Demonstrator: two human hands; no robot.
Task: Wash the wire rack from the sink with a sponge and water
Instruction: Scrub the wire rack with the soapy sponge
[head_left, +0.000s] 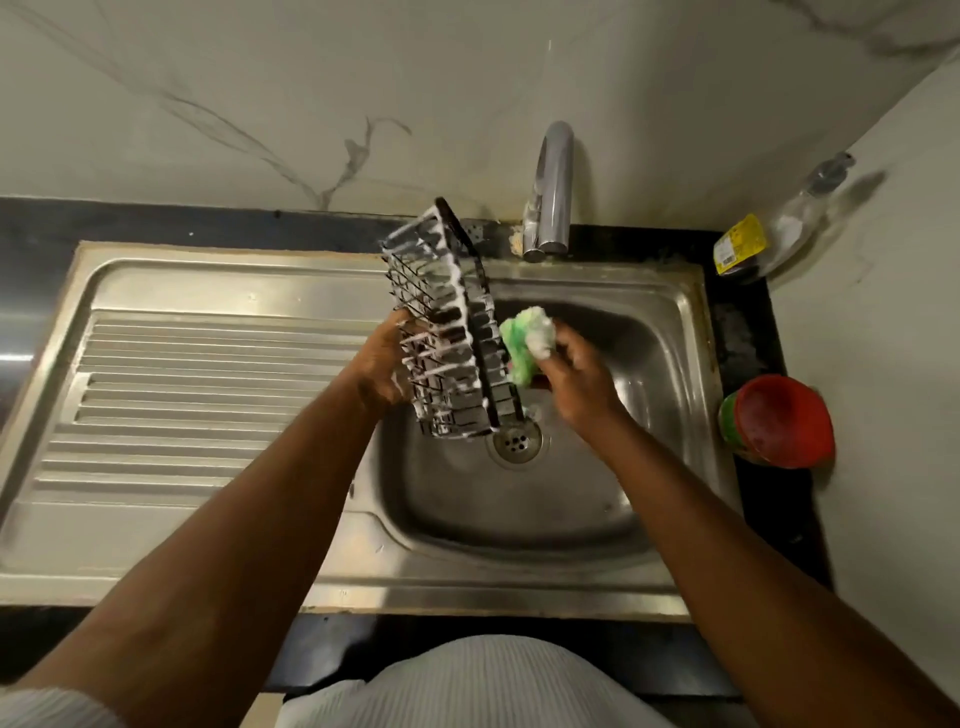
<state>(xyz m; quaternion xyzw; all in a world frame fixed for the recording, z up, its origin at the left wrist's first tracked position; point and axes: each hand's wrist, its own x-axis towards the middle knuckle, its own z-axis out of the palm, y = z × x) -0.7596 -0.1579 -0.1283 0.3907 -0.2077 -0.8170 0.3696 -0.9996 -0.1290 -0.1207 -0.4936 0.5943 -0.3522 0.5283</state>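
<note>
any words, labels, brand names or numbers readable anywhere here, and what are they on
None can be read.
Yellow label on the clear bottle in the back right corner: print is there, but too small and blurred to read.
Red-lidded tub right of the sink: green side with markings, too blurred to read.
Wire rack, sponge and tap: no text shows.

- Left hand (383, 366) — fingers curled in a grip, forearm bare and extended.
- Right hand (576, 376) — fingers closed in a clutch, forearm angled inward.
</note>
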